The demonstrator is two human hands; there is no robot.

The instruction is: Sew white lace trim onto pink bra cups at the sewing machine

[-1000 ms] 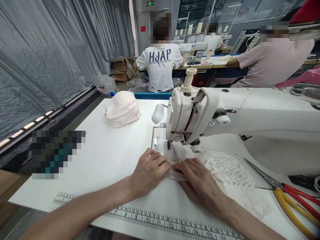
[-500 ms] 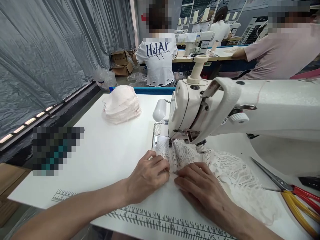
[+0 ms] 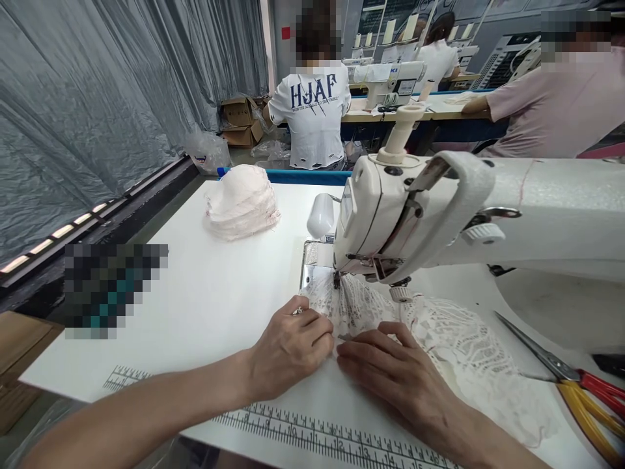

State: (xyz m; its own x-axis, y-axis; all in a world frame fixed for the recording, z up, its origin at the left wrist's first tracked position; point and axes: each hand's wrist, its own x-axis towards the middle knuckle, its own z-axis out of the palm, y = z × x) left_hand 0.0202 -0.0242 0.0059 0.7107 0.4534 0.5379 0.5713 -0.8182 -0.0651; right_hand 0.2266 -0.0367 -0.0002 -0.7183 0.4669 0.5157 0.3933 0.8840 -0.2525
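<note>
White lace fabric (image 3: 459, 332) lies gathered under the needle area of a white sewing machine (image 3: 390, 215) and spreads to the right across the table. Just in front of the presser foot (image 3: 336, 280), my left hand (image 3: 297, 345) is closed, its fingers pinching the near edge of the lace. A ring shows on one of its fingers. Close beside it, my right hand (image 3: 390, 371) holds the same edge between thumb and forefinger, the other fingers bent over the cloth. Both fingertips are partly hidden by the hands.
Red- and yellow-handled scissors (image 3: 561, 371) lie at the right. A stack of pale fabric pieces (image 3: 241, 202) sits at the back left. A printed ruler (image 3: 312, 433) runs along the table's front. Co-workers sit beyond, one in a white shirt (image 3: 315, 117).
The view has shifted slightly, so the machine and scissors appear a little further right. My right fingertips have edged closer to my left hand. Both hands still hold the lace.
</note>
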